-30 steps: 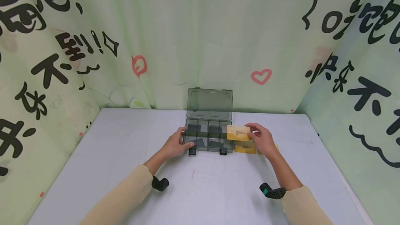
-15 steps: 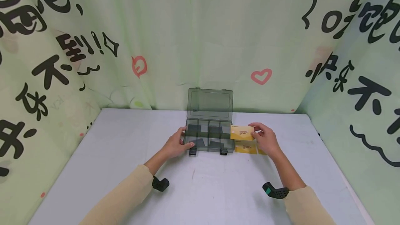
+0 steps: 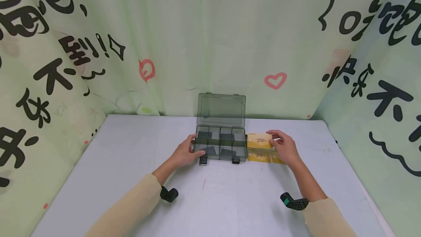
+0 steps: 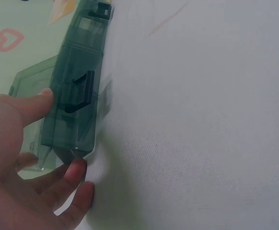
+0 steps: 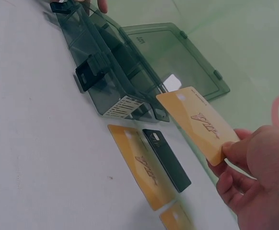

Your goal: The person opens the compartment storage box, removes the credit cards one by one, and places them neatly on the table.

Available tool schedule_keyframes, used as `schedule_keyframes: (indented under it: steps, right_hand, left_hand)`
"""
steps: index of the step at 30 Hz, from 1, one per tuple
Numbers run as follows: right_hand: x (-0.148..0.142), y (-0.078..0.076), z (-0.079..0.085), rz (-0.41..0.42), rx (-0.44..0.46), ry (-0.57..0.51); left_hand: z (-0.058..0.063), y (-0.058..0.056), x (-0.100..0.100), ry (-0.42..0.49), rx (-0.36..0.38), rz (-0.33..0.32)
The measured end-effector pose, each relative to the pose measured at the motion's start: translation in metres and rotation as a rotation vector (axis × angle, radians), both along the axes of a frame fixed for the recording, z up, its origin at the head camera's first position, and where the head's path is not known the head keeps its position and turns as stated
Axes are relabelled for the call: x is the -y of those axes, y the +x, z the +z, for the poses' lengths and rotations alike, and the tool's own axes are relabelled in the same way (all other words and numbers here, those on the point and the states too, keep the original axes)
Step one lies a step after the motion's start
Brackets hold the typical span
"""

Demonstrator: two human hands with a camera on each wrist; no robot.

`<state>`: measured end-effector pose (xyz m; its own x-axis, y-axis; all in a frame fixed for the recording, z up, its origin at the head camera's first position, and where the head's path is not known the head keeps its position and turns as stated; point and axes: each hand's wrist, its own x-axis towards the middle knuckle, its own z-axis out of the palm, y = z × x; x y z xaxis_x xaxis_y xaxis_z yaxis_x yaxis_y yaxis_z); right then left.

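Note:
A translucent grey-green compartment box (image 3: 219,153) stands with its lid (image 3: 222,109) raised at the back. My left hand (image 3: 185,153) grips its left end, thumb over the front edge and fingers round the side. To the right of the box, my right hand (image 3: 285,148) pinches a yellow card (image 5: 197,120) by one end, between thumb and fingers. In the right wrist view the card is tilted above the table. Below it lie a yellow card (image 5: 142,167), part of another yellow card (image 5: 177,218) and a flat black rectangular piece (image 5: 167,160).
Dark flat pieces (image 3: 227,152) sit in several of the box's compartments. Two black latches (image 3: 203,160) jut from the box's front edge. A white-covered table (image 3: 210,200) carries everything, with a printed green curtain (image 3: 171,46) behind and at both sides.
My right hand has moved right with the yellow card, from overlapping the box's right edge to beside it. The left hand keeps its grip on the box.

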<state>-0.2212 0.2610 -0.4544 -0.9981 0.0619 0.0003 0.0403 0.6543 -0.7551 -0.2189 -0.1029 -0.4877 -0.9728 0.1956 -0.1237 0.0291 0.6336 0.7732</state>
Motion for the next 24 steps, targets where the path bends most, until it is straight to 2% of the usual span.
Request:
schedule_keyframes:
  steps: [12,24]
  right_hand:
    - [-0.016,0.001,-0.006,-0.030,0.019,0.011]
    - [-0.037,0.000,-0.006,-0.104,0.036,0.026]
  left_hand:
    - [-0.001,0.000,0.001,-0.001,0.006,0.008]
    - [-0.001,-0.001,-0.001,0.002,0.006,0.013]
